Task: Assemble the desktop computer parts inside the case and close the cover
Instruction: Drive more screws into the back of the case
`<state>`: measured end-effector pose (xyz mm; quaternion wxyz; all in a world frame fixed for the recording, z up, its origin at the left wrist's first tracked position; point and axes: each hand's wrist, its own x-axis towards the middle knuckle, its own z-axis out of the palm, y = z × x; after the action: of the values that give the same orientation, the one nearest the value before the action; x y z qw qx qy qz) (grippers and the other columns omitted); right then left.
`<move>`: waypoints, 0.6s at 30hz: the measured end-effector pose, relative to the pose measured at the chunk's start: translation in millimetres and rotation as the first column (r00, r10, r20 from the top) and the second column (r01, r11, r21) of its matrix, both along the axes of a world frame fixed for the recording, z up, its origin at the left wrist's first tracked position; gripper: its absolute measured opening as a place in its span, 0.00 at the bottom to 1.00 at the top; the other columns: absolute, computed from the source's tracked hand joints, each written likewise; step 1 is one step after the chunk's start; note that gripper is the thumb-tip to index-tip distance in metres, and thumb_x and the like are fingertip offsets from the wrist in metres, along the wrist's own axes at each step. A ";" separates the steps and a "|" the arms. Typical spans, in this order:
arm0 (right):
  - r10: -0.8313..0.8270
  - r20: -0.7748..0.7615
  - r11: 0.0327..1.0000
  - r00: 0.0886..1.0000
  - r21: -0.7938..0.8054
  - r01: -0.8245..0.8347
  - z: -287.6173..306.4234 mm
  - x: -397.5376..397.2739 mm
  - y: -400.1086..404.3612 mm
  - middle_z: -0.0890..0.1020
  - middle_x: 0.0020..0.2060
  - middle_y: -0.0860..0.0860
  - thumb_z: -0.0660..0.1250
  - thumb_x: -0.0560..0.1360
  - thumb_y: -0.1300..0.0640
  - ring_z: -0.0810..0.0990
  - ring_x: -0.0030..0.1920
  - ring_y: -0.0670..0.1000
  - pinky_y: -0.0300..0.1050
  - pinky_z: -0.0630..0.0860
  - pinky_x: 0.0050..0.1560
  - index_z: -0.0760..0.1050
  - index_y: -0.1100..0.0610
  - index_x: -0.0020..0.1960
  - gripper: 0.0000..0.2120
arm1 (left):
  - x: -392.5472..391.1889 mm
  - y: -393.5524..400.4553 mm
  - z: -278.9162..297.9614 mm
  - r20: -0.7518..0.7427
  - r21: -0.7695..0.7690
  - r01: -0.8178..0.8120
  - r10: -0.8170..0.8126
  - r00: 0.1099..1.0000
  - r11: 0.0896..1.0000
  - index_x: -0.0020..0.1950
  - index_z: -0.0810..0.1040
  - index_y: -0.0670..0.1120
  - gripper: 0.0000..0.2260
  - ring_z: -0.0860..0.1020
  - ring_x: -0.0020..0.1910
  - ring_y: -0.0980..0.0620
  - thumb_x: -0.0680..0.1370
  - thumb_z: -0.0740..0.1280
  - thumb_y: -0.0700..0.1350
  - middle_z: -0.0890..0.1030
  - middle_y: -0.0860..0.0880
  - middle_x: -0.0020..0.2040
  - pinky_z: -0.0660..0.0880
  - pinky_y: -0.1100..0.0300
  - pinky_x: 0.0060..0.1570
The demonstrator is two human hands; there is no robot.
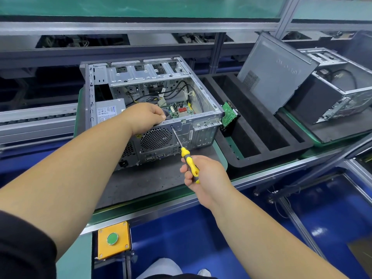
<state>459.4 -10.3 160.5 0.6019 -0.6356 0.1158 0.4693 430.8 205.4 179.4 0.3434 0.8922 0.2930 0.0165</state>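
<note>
Computer case (pixel 141 93): silver steel chassis, cover off, lying on its side on a grey mat (pixel 141 184) atop a green-edged pallet; rear panel faces the viewer. All positions below are given relative to this case.

Inside, left: power supply (pixel 109 113), silver, bearing a white label with blue and black print too small to read. Inside, right of centre: motherboard (pixel 180 110), green, with a red connector block; black, yellow and white cables run above it. Far side: empty drive cage with perforated bays.

Rear panel: round fan grille (pixel 156 137), yellow warning sticker at its left edge, port cluster below, power socket at lower left.

Left hand (pixel 148 115): reaching over the rear top edge into the case, fingers curled round a dark part at the fan position; the part is mostly hidden.

Right hand (pixel 201 176): in front of the case, fingers wrapped round the handle of a yellow-and-grey screwdriver (pixel 188 160), whose tip meets the rear panel just right of the grille's top.

Right, touching the case corner: green circuit board (pixel 228 115), upright in a black foam tray (pixel 261 133).

Further right: grey side cover (pixel 275 71), embossed lettering illegible, leaning against a second open case (pixel 332 93).

Below, near edge: yellow box with green push-button (pixel 112 238).
</note>
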 end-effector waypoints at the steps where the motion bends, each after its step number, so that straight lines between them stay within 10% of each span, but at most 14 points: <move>1: -0.036 -0.056 0.998 0.998 0.052 0.039 0.6 -2.0 -2.2 0.78 0.24 0.53 0.60 0.83 0.58 0.70 0.24 0.46 0.37 0.70 0.27 0.80 0.62 0.47 0.13 | 0.2 0.0 -0.3 0.001 0.011 -0.001 0.001 1.000 1.000 0.37 0.77 0.51 0.12 0.68 0.28 0.52 0.80 0.64 0.50 0.72 0.55 0.26 0.67 0.59 0.36; 18: -0.154 -0.261 0.937 0.953 0.268 0.225 6.0 -14.0 -0.7 0.72 0.36 0.55 0.71 0.77 0.62 0.65 0.22 0.45 0.34 0.63 0.25 0.78 0.63 0.48 0.04 | -0.6 0.3 -0.8 0.006 0.067 -0.010 0.009 1.000 0.998 0.41 0.79 0.51 0.10 0.70 0.29 0.54 0.80 0.63 0.50 0.72 0.56 0.25 0.66 0.61 0.34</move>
<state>445.4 -11.1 166.5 0.7145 -0.4643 0.1764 0.4927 430.2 205.7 178.6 0.3140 0.9017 0.2956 0.0304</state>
